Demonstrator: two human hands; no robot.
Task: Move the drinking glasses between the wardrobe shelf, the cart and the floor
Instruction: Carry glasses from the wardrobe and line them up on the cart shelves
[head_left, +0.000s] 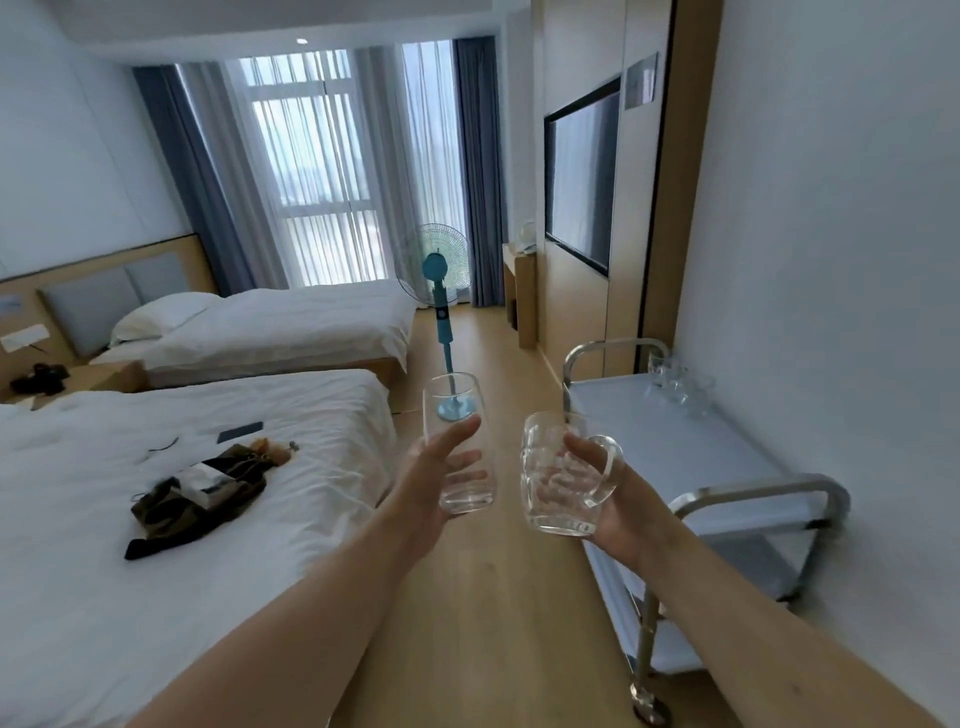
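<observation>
Near left: white-sheeted bed (156, 545) carrying a dark crumpled garment (197, 493) and a dark flat phone-like slab (240, 431). Far left: second white bed (291, 327) with pillow. Centre, far: teal pedestal fan (436, 291) standing on pale wooden floor (493, 597). Centre, near: left hand (436, 483) wrapped around tall smooth clear drinking glass (460, 441), upright, held in the air over the floor. Just right of it, not touching: right hand (597, 488) gripping clear dimpled glass mug (553, 473), fingers through its handle, upright, also in the air. Right: steel-framed serving cart (727, 447) with pale shelves against the wall; cluster of clear glasses (675, 384) on far end of top shelf.
</observation>
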